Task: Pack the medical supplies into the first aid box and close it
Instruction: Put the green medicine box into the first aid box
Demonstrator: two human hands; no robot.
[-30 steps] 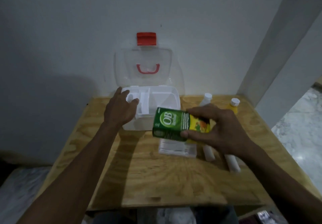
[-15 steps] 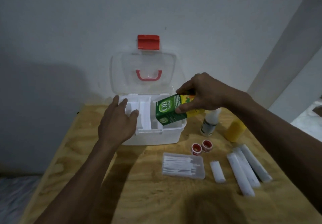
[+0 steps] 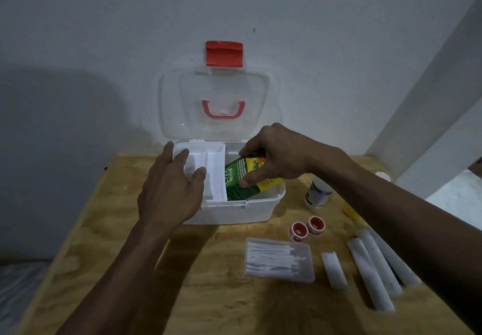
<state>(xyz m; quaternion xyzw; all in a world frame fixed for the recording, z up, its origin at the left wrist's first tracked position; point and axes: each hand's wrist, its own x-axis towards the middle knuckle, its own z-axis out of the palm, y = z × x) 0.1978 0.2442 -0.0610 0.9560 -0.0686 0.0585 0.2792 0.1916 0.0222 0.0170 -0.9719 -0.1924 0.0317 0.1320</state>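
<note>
The white first aid box (image 3: 250, 210) stands open at the back of the wooden table, its clear lid (image 3: 216, 105) with red handle and latch leaning on the wall. My right hand (image 3: 276, 154) grips a green and yellow carton (image 3: 243, 178), tilted, its lower end inside the box's right compartment. My left hand (image 3: 170, 188) rests flat on the box's left side over the white inner tray (image 3: 211, 167), fingers spread.
On the table right of the box: a white bottle (image 3: 318, 192), two small red-capped tape rolls (image 3: 307, 228), a clear case of cotton swabs (image 3: 279, 259), several white wrapped rolls (image 3: 370, 272), a yellow item (image 3: 349, 210) behind my arm. A wall post stands at right.
My right hand carried the carton from above the table's middle to the box and lowered it into the right compartment. My left hand stayed on the box's left side.
</note>
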